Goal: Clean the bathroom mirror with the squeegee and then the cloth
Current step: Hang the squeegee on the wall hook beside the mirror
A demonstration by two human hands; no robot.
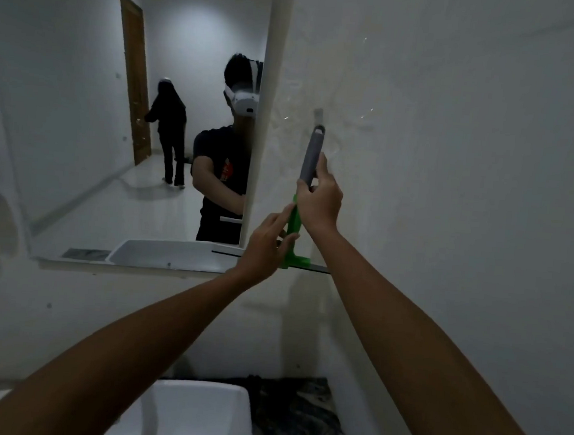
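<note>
Grey-handled squeegee with green plastic head (298,218) stands handle-up, blade low and level, just right of the wall mirror (132,119)'s lower corner; right hand (319,199) wraps the handle, left hand (266,246) pinches the green neck, nearer the glass.

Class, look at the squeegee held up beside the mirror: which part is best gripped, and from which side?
Grip the grey handle, as the right hand does, coming from the side away from the wall. The squeegee stands upright, blade at the bottom near the wall; the left hand touches the green neck.
</note>
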